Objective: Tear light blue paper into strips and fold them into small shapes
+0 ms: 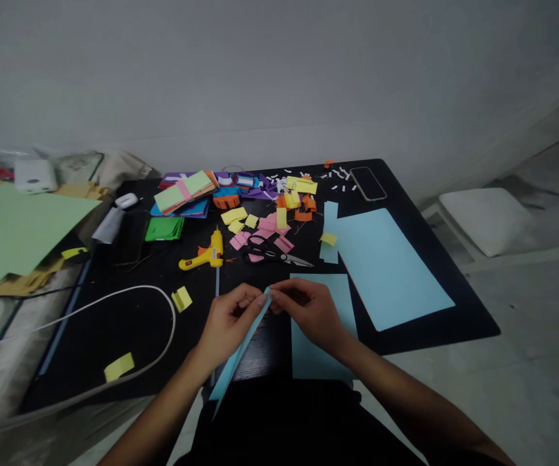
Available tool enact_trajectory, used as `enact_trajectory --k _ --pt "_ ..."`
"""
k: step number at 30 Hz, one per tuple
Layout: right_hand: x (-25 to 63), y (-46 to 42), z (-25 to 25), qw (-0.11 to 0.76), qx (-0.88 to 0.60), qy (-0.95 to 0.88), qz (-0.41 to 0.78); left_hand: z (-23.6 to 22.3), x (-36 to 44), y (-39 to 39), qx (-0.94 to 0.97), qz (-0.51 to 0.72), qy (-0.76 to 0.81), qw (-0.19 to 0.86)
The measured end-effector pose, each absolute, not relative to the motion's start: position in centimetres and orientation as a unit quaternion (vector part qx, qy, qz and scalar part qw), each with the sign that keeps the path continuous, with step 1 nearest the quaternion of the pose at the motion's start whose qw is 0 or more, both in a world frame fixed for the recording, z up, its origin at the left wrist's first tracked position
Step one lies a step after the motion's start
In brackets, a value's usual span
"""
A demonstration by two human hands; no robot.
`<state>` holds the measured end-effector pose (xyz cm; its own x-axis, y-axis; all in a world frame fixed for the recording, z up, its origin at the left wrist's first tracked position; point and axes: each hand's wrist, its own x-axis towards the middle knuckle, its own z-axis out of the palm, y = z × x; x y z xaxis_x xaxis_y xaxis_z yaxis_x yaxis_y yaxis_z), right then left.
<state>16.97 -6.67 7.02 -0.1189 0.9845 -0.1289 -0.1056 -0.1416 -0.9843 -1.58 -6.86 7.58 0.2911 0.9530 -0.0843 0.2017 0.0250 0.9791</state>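
A narrow light-blue paper strip slants from my lap up to my fingers. Close to its upper end, my left hand pinches it between thumb and fingers. On the other side my right hand is closed on the same tip, its fingertips almost meeting the left ones. Under my right forearm lies a light-blue paper sheet. Black-handled scissors rest just beyond my hands, partly over pink paper pieces. A yellow glue gun lies on its side to their left.
On the black table a larger light-blue sheet lies at right, below a phone. Yellow scraps and stacked coloured papers fill the back. A white cable loops across the left side.
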Motion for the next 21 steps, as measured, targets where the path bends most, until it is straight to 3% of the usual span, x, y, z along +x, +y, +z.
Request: enact_trajectory --k 9,21 --pt "16.99 -7.21 7.63 0.455 -0.467 -0.47 0.595 7.75 -1.45 -6.98 0.59 0.347 0.48 0.549" --pt "17.78 -7.13 7.09 0.468 -0.445 -0.558 0.521 8.45 -1.52 -6.98 0.546 0.377 0.466 0.584"
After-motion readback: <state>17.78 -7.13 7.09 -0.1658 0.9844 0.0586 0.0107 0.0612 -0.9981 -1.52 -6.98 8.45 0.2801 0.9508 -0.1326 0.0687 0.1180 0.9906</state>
